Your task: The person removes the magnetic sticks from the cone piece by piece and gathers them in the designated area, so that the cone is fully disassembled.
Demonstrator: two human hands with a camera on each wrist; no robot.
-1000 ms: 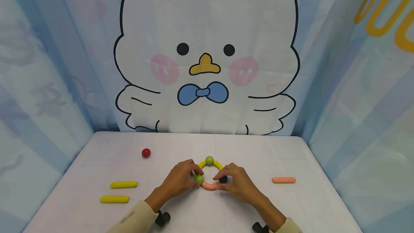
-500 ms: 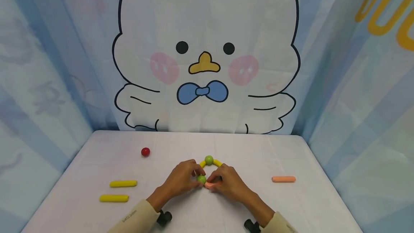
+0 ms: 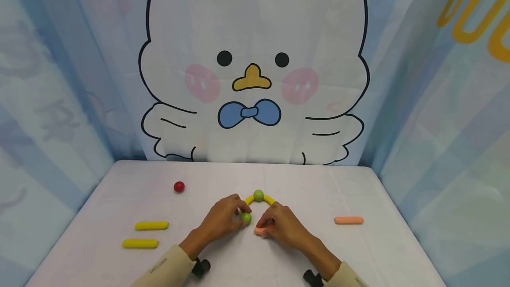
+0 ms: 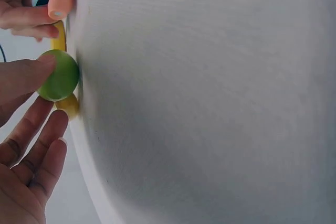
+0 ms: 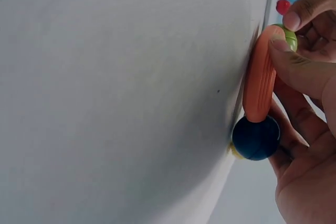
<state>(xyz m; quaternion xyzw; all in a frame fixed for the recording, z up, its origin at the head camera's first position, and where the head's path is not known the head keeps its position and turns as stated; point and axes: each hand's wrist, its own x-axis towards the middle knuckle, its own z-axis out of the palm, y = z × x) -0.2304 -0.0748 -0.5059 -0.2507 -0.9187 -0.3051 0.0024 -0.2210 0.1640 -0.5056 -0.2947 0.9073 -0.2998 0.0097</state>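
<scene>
Thumb and fingers of my left hand [image 3: 222, 217] pinch a green ball [image 4: 62, 77], where a yellow curved rod [image 3: 249, 200] ends. My right hand [image 3: 286, 225] pinches an orange curved rod [image 5: 259, 85] near one end. That free end, with a small silvery dot, stands a little apart from the green ball. A dark blue ball [image 5: 255, 137] sits against the orange rod's other end; in the head view the right hand hides it. At the far side of this opened ring, another green ball [image 3: 258, 195] joins the left yellow rod to a second yellow curved rod [image 3: 268, 199].
Two straight yellow rods [image 3: 151, 226] lie on the white table [image 3: 223, 265] to the left. Farther back is a red ball [image 3: 179, 187]. A straight orange rod [image 3: 349, 220] lies to the right. A printed curtain [image 3: 255, 141] stands behind the table.
My right hand has shifted left from the dark ball onto the orange curved rod. The rod's end came near the left green ball, then moved slightly away, leaving a gap. My left hand stays nearly still.
</scene>
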